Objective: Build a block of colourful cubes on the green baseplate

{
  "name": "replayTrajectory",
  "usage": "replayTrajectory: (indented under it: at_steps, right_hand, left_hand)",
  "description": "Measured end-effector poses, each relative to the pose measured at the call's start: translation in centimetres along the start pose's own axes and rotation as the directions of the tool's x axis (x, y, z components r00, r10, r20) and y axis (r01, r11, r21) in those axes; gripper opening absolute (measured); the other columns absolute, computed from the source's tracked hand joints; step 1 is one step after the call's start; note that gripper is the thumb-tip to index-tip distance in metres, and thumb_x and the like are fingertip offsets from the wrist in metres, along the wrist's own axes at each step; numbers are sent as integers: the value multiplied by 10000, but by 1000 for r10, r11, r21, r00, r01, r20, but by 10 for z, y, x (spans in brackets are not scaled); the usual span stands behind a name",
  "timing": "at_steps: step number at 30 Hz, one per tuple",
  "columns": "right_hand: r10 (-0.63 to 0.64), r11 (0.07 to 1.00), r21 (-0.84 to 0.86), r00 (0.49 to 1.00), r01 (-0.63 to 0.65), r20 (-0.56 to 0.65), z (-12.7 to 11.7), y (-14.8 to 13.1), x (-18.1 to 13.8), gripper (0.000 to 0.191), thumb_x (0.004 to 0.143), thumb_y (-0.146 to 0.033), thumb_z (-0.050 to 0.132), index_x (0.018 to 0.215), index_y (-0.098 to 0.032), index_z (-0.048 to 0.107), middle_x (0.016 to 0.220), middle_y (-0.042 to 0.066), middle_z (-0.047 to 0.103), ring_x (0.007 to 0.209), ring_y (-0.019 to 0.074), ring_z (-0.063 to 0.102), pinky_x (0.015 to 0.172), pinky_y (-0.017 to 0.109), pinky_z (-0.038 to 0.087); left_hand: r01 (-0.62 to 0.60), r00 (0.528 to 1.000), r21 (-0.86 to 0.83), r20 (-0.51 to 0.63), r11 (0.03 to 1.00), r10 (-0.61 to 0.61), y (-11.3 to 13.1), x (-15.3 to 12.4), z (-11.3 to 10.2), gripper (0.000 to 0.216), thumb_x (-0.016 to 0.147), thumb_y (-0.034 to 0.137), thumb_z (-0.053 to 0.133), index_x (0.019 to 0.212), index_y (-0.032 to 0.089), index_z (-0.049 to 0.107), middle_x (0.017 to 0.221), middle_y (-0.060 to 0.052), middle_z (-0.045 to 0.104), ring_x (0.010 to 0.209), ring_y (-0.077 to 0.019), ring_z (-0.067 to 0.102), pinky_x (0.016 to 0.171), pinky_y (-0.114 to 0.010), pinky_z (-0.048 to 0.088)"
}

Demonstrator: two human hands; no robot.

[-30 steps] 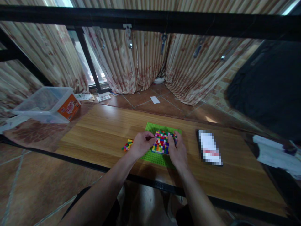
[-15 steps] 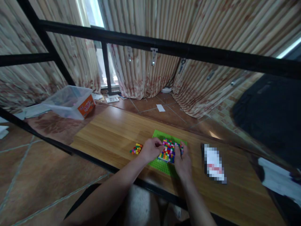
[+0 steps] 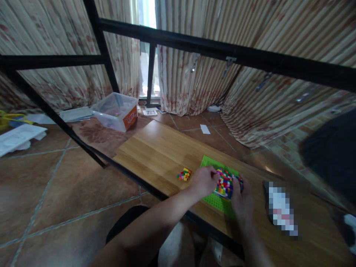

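A block of small multicoloured toy bricks [image 3: 224,184] sits over a green studded baseplate [image 3: 211,200] on the wooden table. My left hand [image 3: 204,181] is at the block's left edge, with thumb and index finger pinched together; whatever lies between the fingertips is too small to make out. From the right, my right hand [image 3: 243,198] grips the block, its thumb over the near right part and its fingers around the far right edge. To the left of my left hand lies a small pile of loose bricks [image 3: 184,174], among them yellow, red, green and orange ones.
A black metal rail [image 3: 178,35] crosses above the table [image 3: 155,148]. On the table's right lies a pixelated packet [image 3: 282,209]. A clear plastic bin [image 3: 112,115] with an orange label stands on the floor, near patterned curtains [image 3: 183,81]. White foam trays [image 3: 20,139] lie at far left.
The view has swung left, so the table and hands appear farther right. Both hands stay at the brick block, with the left still pinched and the right still gripping.
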State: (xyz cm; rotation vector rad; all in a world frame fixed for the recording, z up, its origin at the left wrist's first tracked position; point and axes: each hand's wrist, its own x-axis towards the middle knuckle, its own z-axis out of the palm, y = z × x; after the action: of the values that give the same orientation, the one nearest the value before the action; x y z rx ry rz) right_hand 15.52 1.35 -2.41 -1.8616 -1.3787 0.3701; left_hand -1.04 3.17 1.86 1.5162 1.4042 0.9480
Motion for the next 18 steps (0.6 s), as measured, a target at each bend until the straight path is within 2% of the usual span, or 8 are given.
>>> replayTrajectory:
  at_steps: [3,8,11,14,16,18]
  right_hand:
    - [-39,999,-31,999,39,18,-1,0,1,718,909,-627,338,1358,-94,507,1300,222,587,1168,355,565,975,495,422]
    - [-158,971,-170,984,170,82,-4,-4,1,583,960,-521,295,1295,-125,563,1222,193,631,1101,311,594,961,481,453]
    - [-302,891,-338,951,303,57,-6,-20,-7,471,973,-406,315,1221,-146,620,1186,178,633,1118,310,564,979,505,432]
    - [-429,794,-482,903,371,-11,-3,-47,-23,372,939,-333,433,1207,-179,641,1307,181,565,1183,345,510,994,559,389]
    - [-483,793,-417,876,444,14,6,-67,-39,349,940,-289,437,1197,-175,643,1272,168,591,1167,318,527,1001,519,405]
    - [-500,815,-271,858,512,116,20,-83,-56,320,942,-246,427,1150,-172,658,1132,138,658,1081,268,585,963,430,456]
  left_hand:
    - [-50,998,-7,-35,999,50,5,2,-25,175,855,250,553,818,174,707,734,-16,688,682,-150,607,646,-252,456]
    - [-120,970,-183,-230,976,76,-3,12,-77,165,823,230,551,745,150,672,632,14,613,608,-113,548,583,-217,416]
    - [-134,958,-316,-285,939,41,-11,15,-97,126,777,246,582,739,152,655,593,37,571,570,-99,524,578,-212,420]
    - [-132,960,-396,-278,909,18,-13,14,-108,122,749,268,599,756,157,649,606,36,583,572,-99,534,580,-214,429]
    - [-132,964,-417,-266,899,18,-13,12,-112,129,739,279,603,755,158,647,616,33,593,578,-101,542,585,-218,438]
    - [-128,967,-425,-255,896,18,-12,10,-115,134,734,284,604,754,158,647,625,29,600,577,-102,547,586,-221,444]
